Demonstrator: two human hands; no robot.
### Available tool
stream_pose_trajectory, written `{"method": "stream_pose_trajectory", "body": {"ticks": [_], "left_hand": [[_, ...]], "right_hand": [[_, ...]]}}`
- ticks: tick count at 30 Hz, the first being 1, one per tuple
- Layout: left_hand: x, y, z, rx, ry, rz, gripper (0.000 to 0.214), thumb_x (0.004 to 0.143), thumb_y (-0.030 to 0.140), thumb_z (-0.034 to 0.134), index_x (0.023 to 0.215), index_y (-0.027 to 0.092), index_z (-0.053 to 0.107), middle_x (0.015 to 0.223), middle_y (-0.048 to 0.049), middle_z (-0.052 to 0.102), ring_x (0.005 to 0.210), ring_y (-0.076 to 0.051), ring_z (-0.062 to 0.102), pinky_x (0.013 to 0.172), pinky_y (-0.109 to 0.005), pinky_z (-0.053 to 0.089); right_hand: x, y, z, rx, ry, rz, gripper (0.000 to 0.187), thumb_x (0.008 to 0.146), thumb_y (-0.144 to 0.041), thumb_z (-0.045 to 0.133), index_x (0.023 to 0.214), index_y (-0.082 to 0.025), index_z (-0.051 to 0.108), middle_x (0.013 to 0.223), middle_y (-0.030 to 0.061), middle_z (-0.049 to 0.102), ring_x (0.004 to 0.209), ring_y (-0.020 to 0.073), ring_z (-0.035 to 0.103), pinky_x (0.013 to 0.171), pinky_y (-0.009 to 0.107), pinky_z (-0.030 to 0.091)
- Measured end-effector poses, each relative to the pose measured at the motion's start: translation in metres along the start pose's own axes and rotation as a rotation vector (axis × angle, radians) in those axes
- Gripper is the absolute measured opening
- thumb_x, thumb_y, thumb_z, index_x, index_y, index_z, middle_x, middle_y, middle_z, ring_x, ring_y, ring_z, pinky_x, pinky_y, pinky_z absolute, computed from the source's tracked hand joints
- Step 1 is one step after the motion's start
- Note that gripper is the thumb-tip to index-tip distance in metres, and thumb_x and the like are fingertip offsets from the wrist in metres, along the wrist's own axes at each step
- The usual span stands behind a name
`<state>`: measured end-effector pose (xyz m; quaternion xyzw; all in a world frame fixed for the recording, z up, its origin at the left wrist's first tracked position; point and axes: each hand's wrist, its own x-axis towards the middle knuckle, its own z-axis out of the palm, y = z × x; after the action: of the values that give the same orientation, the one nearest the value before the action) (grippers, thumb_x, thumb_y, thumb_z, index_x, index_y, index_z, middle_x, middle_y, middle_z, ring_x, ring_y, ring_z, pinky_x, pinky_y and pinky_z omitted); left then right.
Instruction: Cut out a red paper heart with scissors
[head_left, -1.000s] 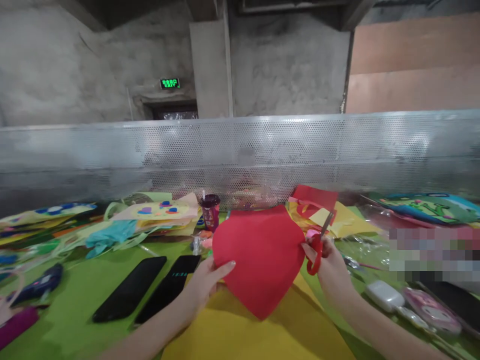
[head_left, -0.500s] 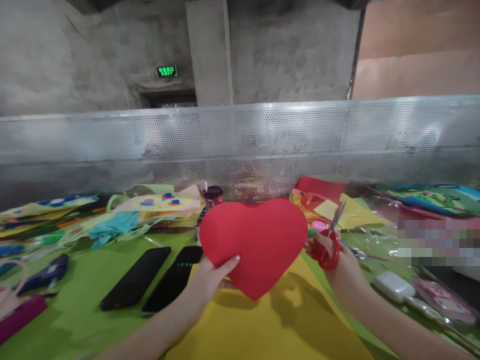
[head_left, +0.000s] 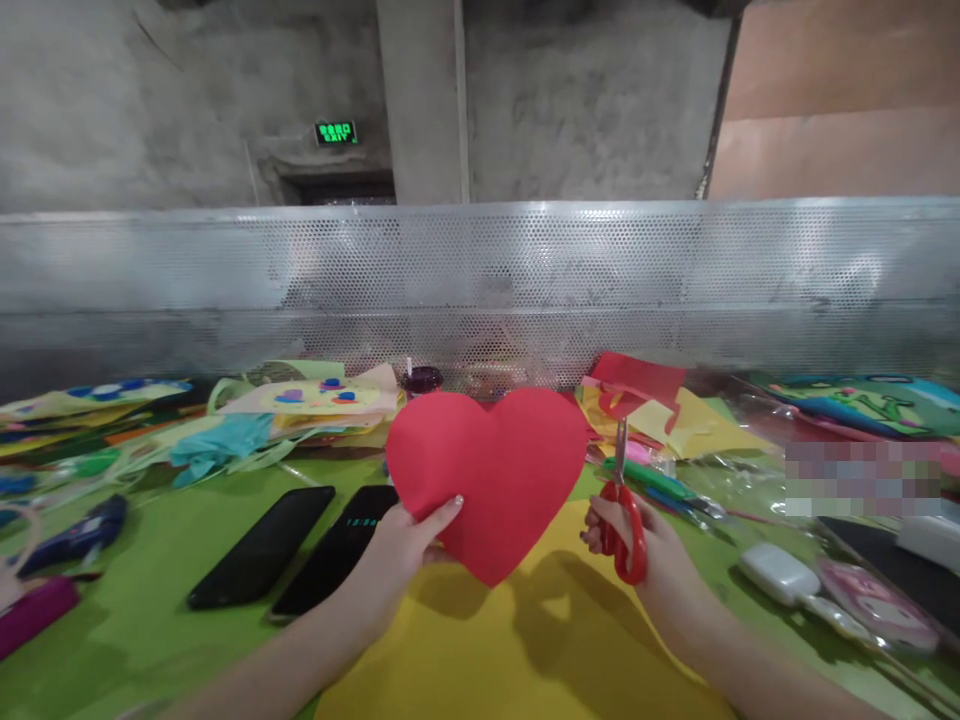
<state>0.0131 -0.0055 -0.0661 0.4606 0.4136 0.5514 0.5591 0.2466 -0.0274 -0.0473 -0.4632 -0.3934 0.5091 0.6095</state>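
My left hand (head_left: pixel 411 545) pinches the lower left edge of a red paper heart (head_left: pixel 487 470) and holds it upright above a yellow sheet (head_left: pixel 517 650). My right hand (head_left: pixel 645 550) grips red-handled scissors (head_left: pixel 622 510) just right of the heart, blades closed and pointing up, not touching the paper.
Two black phones (head_left: pixel 262 545) (head_left: pixel 341 550) lie on the green table at the left. Coloured paper scraps (head_left: pixel 645 405) and cut-outs (head_left: pixel 315 400) pile up at the back before a perforated metal wall (head_left: pixel 480 285). A white case (head_left: pixel 776 578) and a pink round item (head_left: pixel 877 605) lie right.
The heart has been turned to face me and moved slightly left. My right hand has drawn the scissors away from its edge and lowered them, blades now upright.
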Motion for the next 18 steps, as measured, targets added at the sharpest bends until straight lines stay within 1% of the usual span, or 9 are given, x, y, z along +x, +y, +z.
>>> {"method": "stream_pose_trajectory", "body": {"ticks": [4,7,11,14,18], "left_hand": [[-0.004,0.004,0.002,-0.004,-0.003,0.008,0.047,0.072,0.038,0.070,0.110,0.011,0.062,0.114,-0.0154,0.065,0.094,-0.030,0.063,0.072,-0.041,0.057],[-0.005,0.005,0.003,-0.002,0.009,0.020,0.048,0.071,0.038,0.070,0.110,0.012,0.062,0.114,-0.0153,0.065,0.094,-0.030,0.063,0.070,-0.040,0.057],[-0.009,0.005,0.006,-0.028,0.051,0.006,0.049,0.068,0.038,0.073,0.108,0.013,0.063,0.113,-0.0139,0.066,0.094,-0.030,0.064,0.068,-0.040,0.057],[-0.018,0.007,0.011,-0.044,0.086,-0.024,0.046,0.067,0.039,0.073,0.105,0.015,0.065,0.109,-0.0121,0.068,0.094,-0.031,0.063,0.067,-0.040,0.057],[-0.026,0.007,0.016,-0.046,0.085,-0.061,0.038,0.066,0.040,0.074,0.096,0.016,0.068,0.103,-0.0108,0.070,0.095,-0.032,0.064,0.066,-0.039,0.057]], "right_hand": [[-0.010,-0.007,0.005,-0.068,-0.012,-0.023,0.030,0.064,-0.040,0.073,0.072,-0.018,0.054,0.061,-0.0004,0.057,0.058,0.0128,0.051,0.058,0.026,0.042],[-0.011,-0.004,0.006,-0.093,-0.046,-0.020,0.032,0.064,-0.043,0.072,0.073,-0.018,0.054,0.062,-0.0005,0.056,0.058,0.0128,0.051,0.059,0.027,0.041],[-0.014,0.002,0.008,-0.117,-0.071,0.008,0.032,0.067,-0.045,0.069,0.070,-0.019,0.051,0.060,-0.0029,0.051,0.054,0.0107,0.046,0.055,0.025,0.036],[-0.019,0.002,0.012,-0.115,-0.091,0.030,0.032,0.068,-0.047,0.067,0.068,-0.019,0.050,0.061,-0.0032,0.049,0.053,0.0101,0.044,0.053,0.024,0.033],[-0.022,-0.001,0.015,-0.094,-0.087,0.034,0.033,0.067,-0.048,0.067,0.068,-0.020,0.049,0.063,-0.0030,0.049,0.052,0.0097,0.043,0.052,0.024,0.032]]}}
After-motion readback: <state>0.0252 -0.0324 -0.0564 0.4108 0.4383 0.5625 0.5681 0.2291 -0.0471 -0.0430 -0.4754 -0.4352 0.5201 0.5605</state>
